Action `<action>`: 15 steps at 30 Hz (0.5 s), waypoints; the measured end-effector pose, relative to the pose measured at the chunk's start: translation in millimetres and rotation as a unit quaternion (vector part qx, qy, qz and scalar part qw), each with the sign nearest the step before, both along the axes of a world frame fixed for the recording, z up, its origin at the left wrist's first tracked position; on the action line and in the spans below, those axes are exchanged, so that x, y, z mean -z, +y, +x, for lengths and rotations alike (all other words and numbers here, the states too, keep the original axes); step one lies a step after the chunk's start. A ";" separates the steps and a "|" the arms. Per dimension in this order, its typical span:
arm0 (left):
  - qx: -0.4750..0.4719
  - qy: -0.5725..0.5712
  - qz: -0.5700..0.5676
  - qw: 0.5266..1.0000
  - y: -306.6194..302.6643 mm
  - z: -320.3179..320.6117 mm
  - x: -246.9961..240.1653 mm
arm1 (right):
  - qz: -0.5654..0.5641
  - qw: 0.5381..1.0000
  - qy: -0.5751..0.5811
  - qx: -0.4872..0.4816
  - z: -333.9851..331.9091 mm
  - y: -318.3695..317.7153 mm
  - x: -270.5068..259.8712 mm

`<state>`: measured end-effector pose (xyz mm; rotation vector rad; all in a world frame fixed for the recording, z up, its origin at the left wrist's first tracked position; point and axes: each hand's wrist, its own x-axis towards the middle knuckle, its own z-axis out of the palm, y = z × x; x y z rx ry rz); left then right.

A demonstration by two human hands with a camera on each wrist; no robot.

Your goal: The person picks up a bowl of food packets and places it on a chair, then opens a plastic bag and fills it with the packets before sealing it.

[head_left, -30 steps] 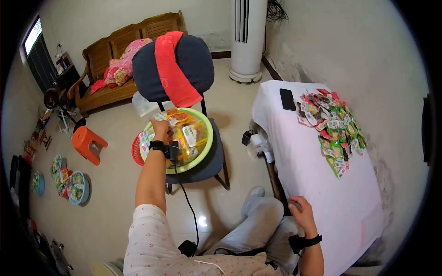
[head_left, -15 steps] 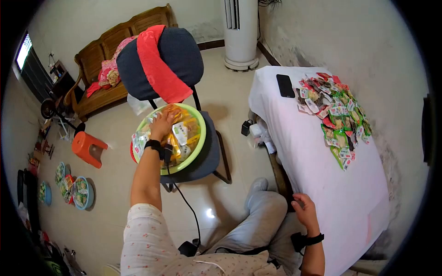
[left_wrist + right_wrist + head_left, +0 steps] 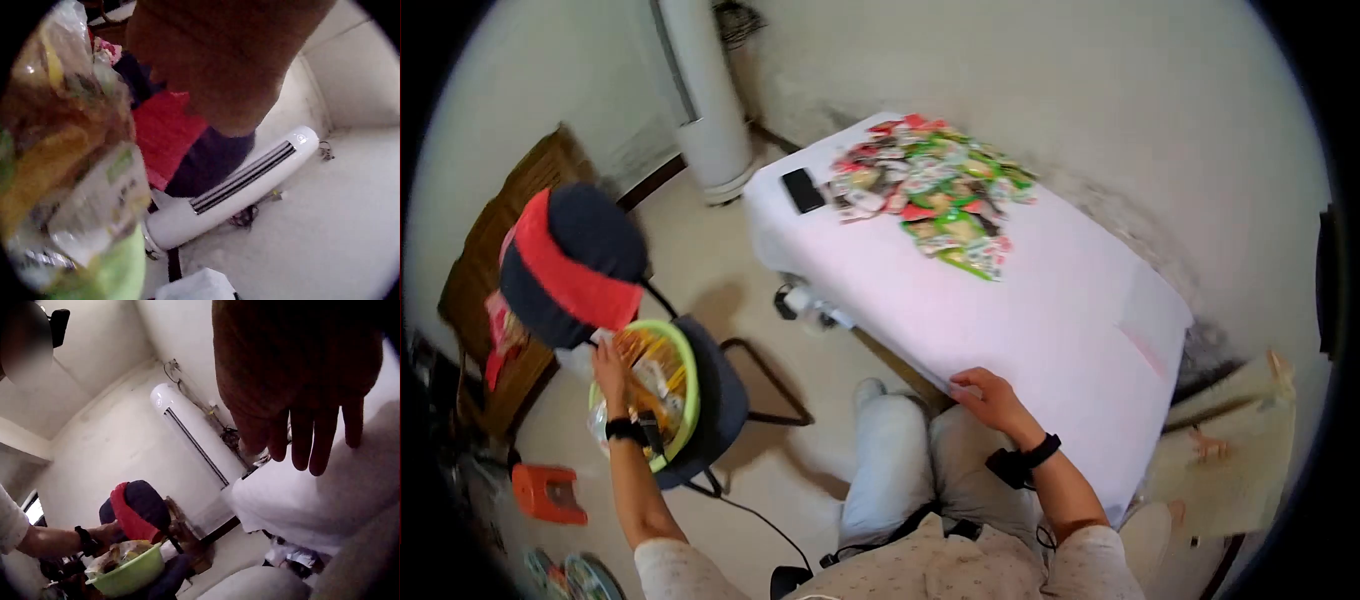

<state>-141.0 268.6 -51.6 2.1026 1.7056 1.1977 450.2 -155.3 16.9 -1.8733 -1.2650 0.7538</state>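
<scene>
The round yellow-green basin [image 3: 691, 388] looks like smooth plastic; the clear and orange film packets [image 3: 657, 376] in it are crinkled and glossy. The green and red printed packets [image 3: 950, 195] look like plastic film, on a bench draped in smooth, matt white cloth [image 3: 900, 290]. The red towel [image 3: 565, 272] is matt cloth, the dark-blue padded chair back [image 3: 600, 240] matt fabric, the brown slatted sofa [image 3: 470, 265] wood, the orange stool [image 3: 540, 492] plastic.

Shiny packets [image 3: 69, 156] lie left of the left grip [image 3: 219, 62]; beyond it are red cloth [image 3: 164, 134] and a white slatted tower [image 3: 215, 215].
</scene>
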 end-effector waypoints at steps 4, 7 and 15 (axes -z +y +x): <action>-0.009 0.052 0.039 0.998 -59.0 110.7 -54.9 | 0.037 0.998 -0.038 0.045 25.9 -30.4 11.4; 0.107 -0.062 0.007 0.992 -115.0 210.3 -73.4 | 0.098 0.989 -0.086 0.073 41.6 -55.4 27.4; 0.429 -0.139 -0.091 0.888 -256.4 459.6 -46.4 | 0.100 0.976 -0.123 0.150 90.2 -110.1 48.2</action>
